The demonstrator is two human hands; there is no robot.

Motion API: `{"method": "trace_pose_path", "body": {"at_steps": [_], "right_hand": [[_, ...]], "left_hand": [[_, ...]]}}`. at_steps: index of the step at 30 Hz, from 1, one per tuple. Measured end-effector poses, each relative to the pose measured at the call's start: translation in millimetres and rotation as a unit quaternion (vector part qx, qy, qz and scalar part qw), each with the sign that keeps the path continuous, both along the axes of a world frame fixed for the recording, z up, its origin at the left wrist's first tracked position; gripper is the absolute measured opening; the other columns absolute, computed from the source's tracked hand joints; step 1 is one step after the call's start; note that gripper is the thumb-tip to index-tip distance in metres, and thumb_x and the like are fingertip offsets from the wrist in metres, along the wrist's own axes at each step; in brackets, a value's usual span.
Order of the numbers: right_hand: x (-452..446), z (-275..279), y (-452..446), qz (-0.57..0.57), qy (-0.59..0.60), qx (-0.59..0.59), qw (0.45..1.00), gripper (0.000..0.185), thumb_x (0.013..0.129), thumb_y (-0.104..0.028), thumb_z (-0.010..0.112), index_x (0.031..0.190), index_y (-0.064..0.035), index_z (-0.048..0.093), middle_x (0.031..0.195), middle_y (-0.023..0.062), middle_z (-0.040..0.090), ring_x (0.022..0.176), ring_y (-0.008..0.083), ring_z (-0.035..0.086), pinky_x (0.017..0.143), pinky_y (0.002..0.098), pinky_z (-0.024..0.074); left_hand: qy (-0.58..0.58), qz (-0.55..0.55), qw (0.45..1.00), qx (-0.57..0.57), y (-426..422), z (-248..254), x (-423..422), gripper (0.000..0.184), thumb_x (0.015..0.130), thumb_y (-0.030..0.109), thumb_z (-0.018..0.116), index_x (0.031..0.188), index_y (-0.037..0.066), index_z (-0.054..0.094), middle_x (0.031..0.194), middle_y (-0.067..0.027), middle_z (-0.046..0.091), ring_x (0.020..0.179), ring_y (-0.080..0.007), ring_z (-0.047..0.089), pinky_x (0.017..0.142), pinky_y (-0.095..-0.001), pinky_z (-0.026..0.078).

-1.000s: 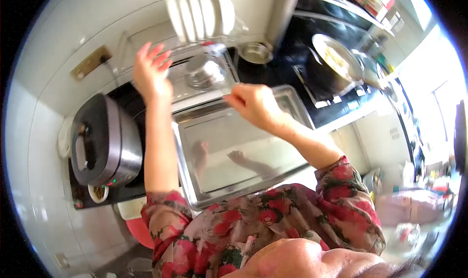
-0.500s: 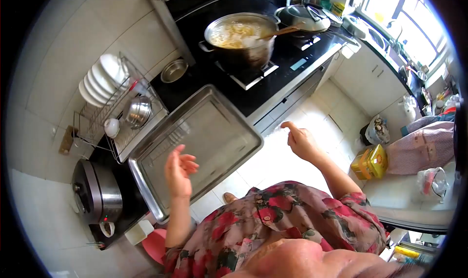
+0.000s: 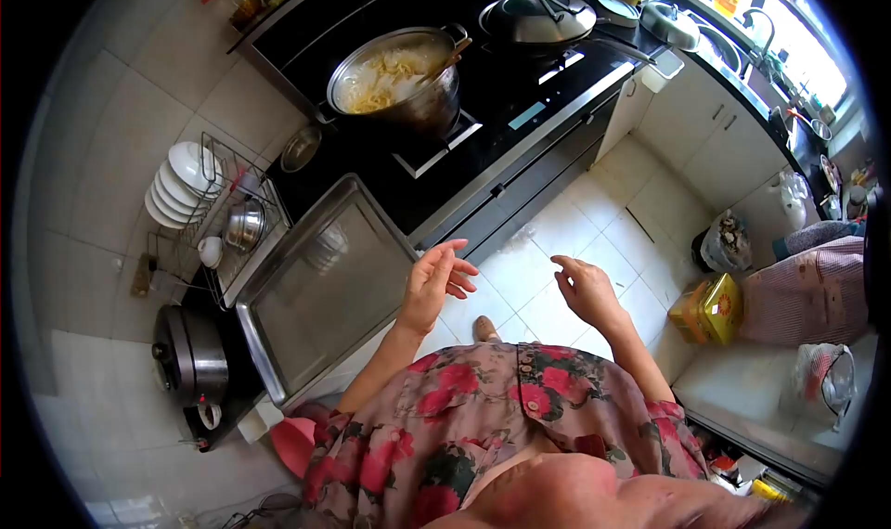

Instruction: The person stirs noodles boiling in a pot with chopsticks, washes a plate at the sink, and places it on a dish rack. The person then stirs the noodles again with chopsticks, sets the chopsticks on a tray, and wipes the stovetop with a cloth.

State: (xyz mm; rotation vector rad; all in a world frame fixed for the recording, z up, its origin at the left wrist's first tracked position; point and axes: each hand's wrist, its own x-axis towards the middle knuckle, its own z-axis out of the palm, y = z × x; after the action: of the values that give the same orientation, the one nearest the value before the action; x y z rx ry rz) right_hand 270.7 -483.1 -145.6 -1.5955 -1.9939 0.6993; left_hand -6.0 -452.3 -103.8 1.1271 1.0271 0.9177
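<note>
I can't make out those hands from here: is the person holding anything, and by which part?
Nothing is held: the left hand and right hand are both empty.

Daylight from window (image 3: pixel 794 42) at upper right, panes overexposed, glare on floor tiles (image 3: pixel 529 264), left wall dimmer, fisheye curvature, black vignetted corners, blue fringing at rim.

Walled at left in pale, glossy wall tiles (image 3: pixel 107 186). Paved below with light square floor tiles (image 3: pixel 603 199), shining in places. Fitted at right with white cupboards (image 3: pixel 691 148) under a black countertop (image 3: pixel 757 100). Lit brightly through a divided window (image 3: pixel 806 42) at upper right.
</note>
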Motion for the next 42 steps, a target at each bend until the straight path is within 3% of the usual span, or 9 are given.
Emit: {"method": "trace_pose_path", "body": {"at_steps": [5,14,19,22,24,28,33,37,42], "right_hand": [[7.0,30.7,30.2,-0.011,-0.026,-0.007,1.0,0.025,0.09,-0.015,0.053,0.113,-0.0047,0.06,0.095,0.0182,0.065,0.084,0.0354,0.064,0.077,0.0428,0.0512],[-48.3,133.5,127.1,0.081,-0.066,0.209,0.972,0.024,0.085,-0.005,0.06,0.108,-0.0044,0.062,0.092,0.0125,0.062,0.073,0.0292,0.062,0.064,0.0377,0.0501],[-93.2,175.1,219.1,0.196,-0.16,0.452,0.855,0.031,0.072,-0.01,0.069,0.102,-0.0063,0.062,0.101,0.008,0.058,0.1,0.0264,0.054,0.091,0.0404,0.0385],[-99.0,168.7,276.3,0.176,-0.243,0.425,0.854,0.031,0.075,-0.013,0.072,0.104,-0.0077,0.062,0.107,0.0081,0.059,0.112,0.027,0.049,0.096,0.0426,0.0375],[-95.1,156.9,309.4,0.148,-0.41,0.39,0.811,0.015,0.075,-0.013,0.065,0.088,-0.0076,0.067,0.09,0.0073,0.063,0.098,0.0241,0.059,0.083,0.0368,0.0425],[-79.7,142.9,362.5,0.193,-0.488,0.348,0.777,0.009,0.078,-0.012,0.062,0.082,-0.0108,0.071,0.085,0.0059,0.065,0.077,0.0218,0.067,0.059,0.0356,0.0449],[-65.5,163.2,422.2,0.228,-0.47,0.421,0.742,0.01,0.079,-0.015,0.063,0.082,-0.012,0.072,0.08,0.0041,0.065,0.072,0.0208,0.065,0.059,0.0371,0.043],[-84.0,161.5,450.6,0.21,-0.597,0.321,0.705,0.014,0.072,-0.02,0.068,0.082,-0.012,0.073,0.074,0.0037,0.067,0.063,0.021,0.064,0.057,0.0391,0.0433],[-61.4,198.5,447.5,0.303,-0.49,0.349,0.739,0.011,0.075,-0.011,0.065,0.082,-0.0079,0.073,0.084,0.0086,0.072,0.08,0.0254,0.07,0.063,0.0344,0.0561]], "left_hand": [[-0.014,-0.022,0.999,0.048,38.9,-4.9,6.3,0.039,0.101,0.036,0.044,0.121,0.004,0.056,0.089,-0.0068,0.066,0.069,-0.0103,0.063,0.06,-0.0222,0.05],[0.03,-0.037,0.984,0.174,100.3,-1.8,-5.6,0.035,0.099,0.029,0.05,0.118,0.0,0.058,0.085,-0.0071,0.067,0.071,-0.0106,0.062,0.062,-0.0227,0.049],[0.049,-0.002,0.971,0.232,117.0,10.6,-7.0,0.032,0.098,0.025,0.051,0.116,0.0,0.059,0.083,-0.0086,0.067,0.072,-0.012,0.064,0.065,-0.0247,0.052],[0.086,0.025,0.969,0.231,127.2,8.4,-4.8,0.03,0.098,0.023,0.052,0.117,0.001,0.06,0.083,-0.0081,0.067,0.071,-0.0118,0.063,0.066,-0.0248,0.052],[0.099,0.053,0.964,0.242,133.0,13.4,2.5,0.028,0.098,0.018,0.051,0.118,0.001,0.059,0.083,-0.0072,0.066,0.071,-0.0098,0.061,0.066,-0.0236,0.051],[0.112,0.109,0.956,0.247,147.0,17.9,25.4,0.027,0.099,0.016,0.05,0.12,0.001,0.058,0.084,-0.0063,0.066,0.07,-0.0081,0.058,0.066,-0.023,0.05],[0.123,0.139,0.956,0.227,170.2,23.7,68.4,0.03,0.099,0.018,0.049,0.122,-0.001,0.056,0.087,-0.0072,0.065,0.071,-0.0086,0.058,0.066,-0.0229,0.05],[0.116,0.178,0.953,0.214,180.1,19.1,93.8,0.03,0.097,0.019,0.054,0.121,0.0,0.056,0.084,-0.0074,0.066,0.069,-0.011,0.061,0.065,-0.0237,0.051],[0.162,0.164,0.948,0.219,175.8,19.4,87.2,0.031,0.096,0.018,0.056,0.122,0.002,0.056,0.083,-0.0077,0.066,0.069,-0.0117,0.062,0.063,-0.024,0.05]]}}
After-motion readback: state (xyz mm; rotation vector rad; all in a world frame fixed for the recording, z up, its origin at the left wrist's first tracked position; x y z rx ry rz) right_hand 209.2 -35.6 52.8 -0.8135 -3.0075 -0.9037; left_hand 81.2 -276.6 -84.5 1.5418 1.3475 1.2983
